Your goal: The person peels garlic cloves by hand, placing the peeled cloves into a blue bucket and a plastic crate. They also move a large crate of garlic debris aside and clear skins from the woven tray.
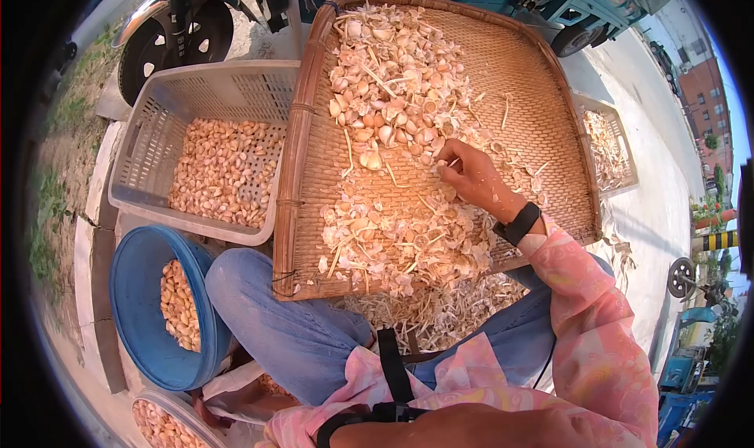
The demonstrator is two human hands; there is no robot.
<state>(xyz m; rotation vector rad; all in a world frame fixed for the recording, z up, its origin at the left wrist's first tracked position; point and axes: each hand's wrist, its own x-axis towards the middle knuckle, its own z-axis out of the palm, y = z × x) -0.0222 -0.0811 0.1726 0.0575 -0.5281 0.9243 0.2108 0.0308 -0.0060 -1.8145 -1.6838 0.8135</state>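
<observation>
My right hand (471,177), with a black band on its wrist, is over the middle of a woven bamboo tray (522,79). Its thumb and fingers are pinched together at the edge of a pile of garlic cloves (393,118); what is between the fingertips is too small to tell. Nearer to me on the tray lies a heap of papery skins and dry stalks (416,240). The tray rests over my legs. My left hand does not show; pink patterned cloth fills the bottom of the view.
A pale plastic crate (200,75) of cloves stands left of the tray, a blue bucket (129,307) with cloves below it. Another container of cloves (161,428) is bottom left. A crate of skins (609,146) stands right. Wheels and parked vehicles are behind.
</observation>
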